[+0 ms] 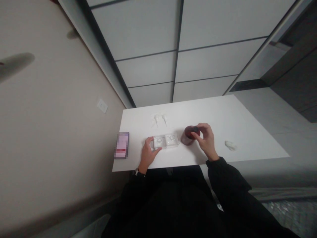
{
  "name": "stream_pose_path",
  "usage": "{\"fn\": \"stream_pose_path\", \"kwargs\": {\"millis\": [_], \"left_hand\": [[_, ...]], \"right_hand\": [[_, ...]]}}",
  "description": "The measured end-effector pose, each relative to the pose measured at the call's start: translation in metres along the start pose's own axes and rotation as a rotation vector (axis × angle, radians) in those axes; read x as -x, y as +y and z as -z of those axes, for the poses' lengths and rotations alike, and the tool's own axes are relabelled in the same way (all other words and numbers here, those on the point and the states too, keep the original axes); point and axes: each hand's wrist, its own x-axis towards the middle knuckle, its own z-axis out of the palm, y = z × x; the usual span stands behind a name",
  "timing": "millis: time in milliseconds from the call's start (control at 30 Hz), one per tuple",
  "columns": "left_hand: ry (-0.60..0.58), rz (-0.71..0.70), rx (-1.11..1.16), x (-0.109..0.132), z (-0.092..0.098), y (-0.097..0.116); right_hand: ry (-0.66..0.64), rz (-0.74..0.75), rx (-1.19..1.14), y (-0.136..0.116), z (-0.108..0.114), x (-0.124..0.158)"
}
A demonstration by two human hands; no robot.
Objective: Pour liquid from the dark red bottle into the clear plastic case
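Observation:
My left hand (148, 153) grips the left end of a clear plastic case (165, 141), thumb at the near edge and fingers at the far edge. The case lies on the white table and has two compartments, each with a small round shape in it. To its right stands a dark red cylindrical container (187, 137) with a black piece on top. My right hand (206, 138) has its thumb and fingers closed about the top of this container. Whether the black piece is loose or attached, I cannot tell.
Behind the case lie two small white pieces with thin tips (160, 119). A pink box (122, 144), blurred out, lies at the table's left edge. On the right is a crumpled whitish thing (230, 145). The white table (213, 109) meets panelled doors (148, 72) behind it.

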Motion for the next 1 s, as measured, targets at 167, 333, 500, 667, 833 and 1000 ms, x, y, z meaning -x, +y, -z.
{"fn": "stream_pose_path", "kwargs": {"millis": [167,333,500,667,833,1000], "left_hand": [[0.001,0.0,0.038,-0.001,-0.002,-0.003],[-0.009,0.021,0.097,-0.002,-0.002,-0.006],[-0.014,0.031,0.124,-0.002,-0.001,-0.007],[0.0,0.018,0.11,-0.002,-0.002,-0.006],[-0.03,0.031,0.095,-0.003,-0.001,-0.005],[-0.04,0.04,0.077,-0.005,-0.001,-0.004]], "right_hand": [[-0.024,-0.025,-0.025,0.003,0.001,-0.003],[-0.048,-0.026,-0.039,0.004,0.003,-0.006],[-0.1,-0.034,-0.026,-0.004,0.008,-0.009],[-0.108,-0.059,-0.061,-0.01,0.006,-0.008],[0.054,-0.081,-0.126,-0.009,0.011,-0.008],[-0.011,-0.053,-0.071,-0.016,0.016,-0.011]]}}
